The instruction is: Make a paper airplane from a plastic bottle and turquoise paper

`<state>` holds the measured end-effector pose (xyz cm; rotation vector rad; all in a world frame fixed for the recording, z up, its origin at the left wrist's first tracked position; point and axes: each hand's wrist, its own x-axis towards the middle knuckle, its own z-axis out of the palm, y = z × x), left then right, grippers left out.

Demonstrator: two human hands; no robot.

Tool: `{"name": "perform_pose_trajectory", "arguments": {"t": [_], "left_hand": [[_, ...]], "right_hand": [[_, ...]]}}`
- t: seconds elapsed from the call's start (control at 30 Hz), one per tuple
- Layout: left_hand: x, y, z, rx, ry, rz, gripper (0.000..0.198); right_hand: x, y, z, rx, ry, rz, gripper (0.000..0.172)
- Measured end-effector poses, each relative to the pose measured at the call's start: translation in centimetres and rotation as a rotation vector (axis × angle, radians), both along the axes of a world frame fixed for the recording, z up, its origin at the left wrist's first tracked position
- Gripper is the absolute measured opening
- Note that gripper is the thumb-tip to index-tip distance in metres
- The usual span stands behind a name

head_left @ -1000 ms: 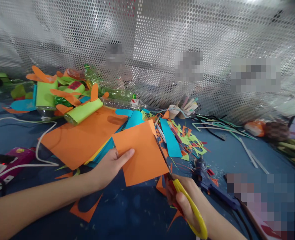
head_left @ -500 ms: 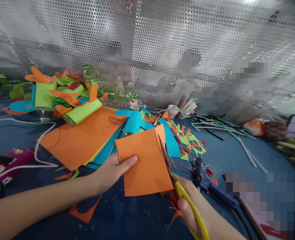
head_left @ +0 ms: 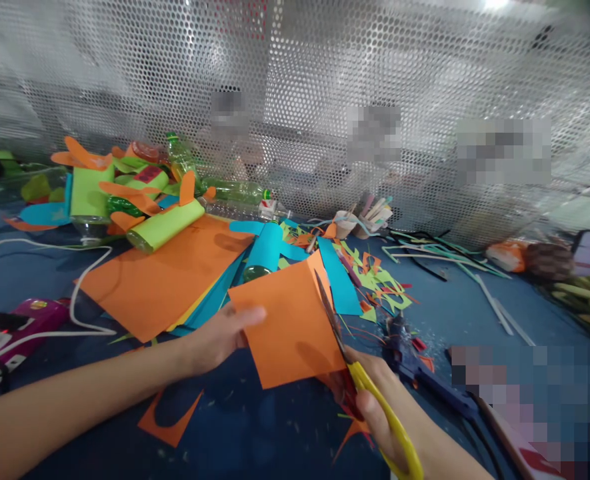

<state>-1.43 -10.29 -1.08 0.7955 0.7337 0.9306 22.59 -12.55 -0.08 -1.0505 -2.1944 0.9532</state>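
Observation:
My left hand (head_left: 225, 337) pinches the left edge of an orange paper sheet (head_left: 289, 327), thumb on top and fingers underneath. In my right hand (head_left: 375, 393) is a pair of scissors (head_left: 385, 417) with yellow handles. One dark blade lies over the sheet near its right side, pointing up and away; the other blade is hidden below the paper. A narrow orange strip shows to the right of the blade. Just beyond the sheet lies a bottle wrapped in blue paper (head_left: 265, 245).
Orange sheets (head_left: 165, 273) lie over blue and yellow ones at left, with paper-wrapped bottles (head_left: 167, 223) on them. Colourful scraps (head_left: 379, 280) are strewn behind. A glue gun (head_left: 425, 380) rests at right, a purple power strip (head_left: 35, 327) at left. A perforated metal screen (head_left: 305, 87) stands behind.
The orange sheet has turned slightly, its lower left corner swinging right. My left hand has shifted a little left and down the frame. The scissors have hardly moved.

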Motion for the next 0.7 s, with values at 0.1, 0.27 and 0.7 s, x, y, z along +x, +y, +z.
{"name": "perform_pose_trajectory", "arguments": {"t": [0.1,0.27,0.7], "left_hand": [[-1.0,1.3,0.6,-0.010,-0.187,-0.095,0.071],[-1.9,3.4,2.0,0.080,0.165,0.001,0.055],[1.5,8.0,7.6,0.833,0.709,-0.217,0.036]], "right_hand": [[0.0,0.1,0.2,-0.045,-0.010,0.024,0.062],[0.1,0.1,0.3,0.009,-0.056,0.052,0.061],[0.7,-0.2,0.6,0.073,0.003,0.000,0.059]]}}
